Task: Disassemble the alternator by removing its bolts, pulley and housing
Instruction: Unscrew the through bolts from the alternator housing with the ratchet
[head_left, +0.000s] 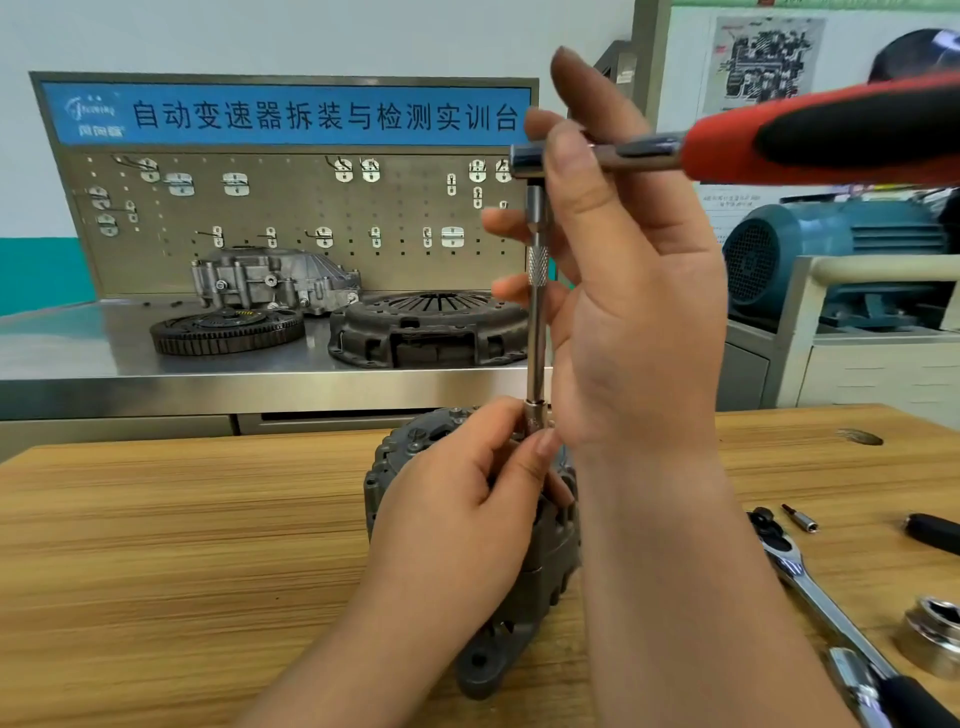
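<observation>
Stands on a wooden table (156, 545) — alternator (519, 587), on edge, mounting lug toward the camera, just below centre. Looks like cast metal: probably heavy, stiff, unlikely to slip under its own weight, though liable to rock on that narrow edge; best steadied by the ribbed housing, well away from the bolt heads. Left hand (467, 509) rests over the top of the housing, fingers pinched shut around the socket (534, 418) seated there. Right hand (623, 291) — loosely curled about the upright extension bar (536, 332), grip half closed, red-and-black ratchet handle (831, 135) jutting right. Spare ratchet (810, 587), large socket (930, 634) and a small bit (800, 519) lie on the table, right. Behind: steel bench (104, 358) with clutch parts, pegboard (291, 208), blue motor (841, 249).
</observation>
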